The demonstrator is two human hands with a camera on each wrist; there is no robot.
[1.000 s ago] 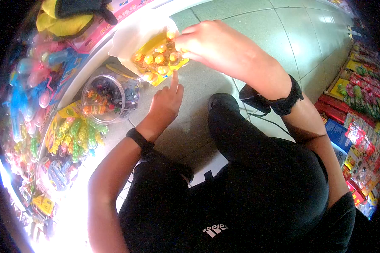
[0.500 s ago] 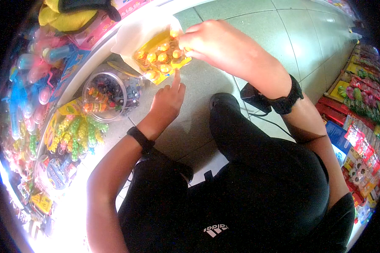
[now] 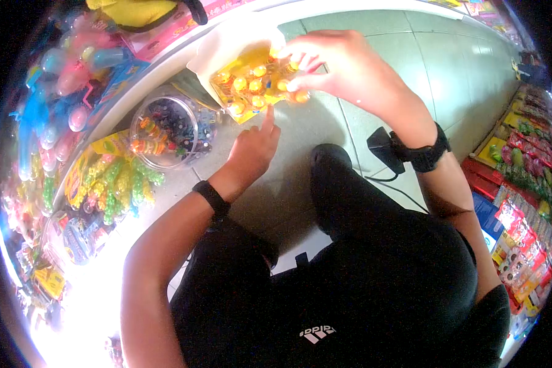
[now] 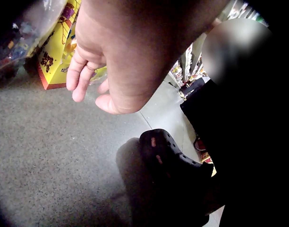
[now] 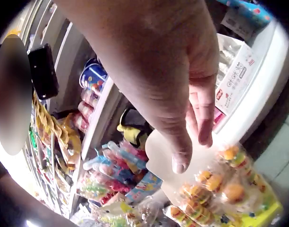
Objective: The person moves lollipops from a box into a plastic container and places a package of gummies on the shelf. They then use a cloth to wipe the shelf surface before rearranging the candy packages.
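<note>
A yellow display box [image 3: 248,115] with a raised white lid flap [image 3: 230,46] holds several wrapped orange-and-yellow candies [image 3: 256,86] that look like small burgers. My right hand [image 3: 337,64] hovers at the box's right side, thumb and fingers spread apart beside the candies. In the right wrist view nothing sits between the thumb [image 5: 180,158] and the fingers. My left hand [image 3: 253,150] is at the near edge of the box, index finger stretched to its rim and the other fingers loosely bent.
Left of the box stands a clear round jar [image 3: 165,132] of small colourful items. Grape-like green and yellow candy packs [image 3: 113,190] and pink and blue bottle-shaped toys [image 3: 52,110] line the left shelf. Packaged snacks [image 3: 521,233] fill the right side. My shoe [image 3: 331,159] is on the tiled floor.
My right hand's fingers, close together at the box's right edge before, have spread apart. The head view has shifted, moving the box right in the frame. My left index finger stays at the rim.
</note>
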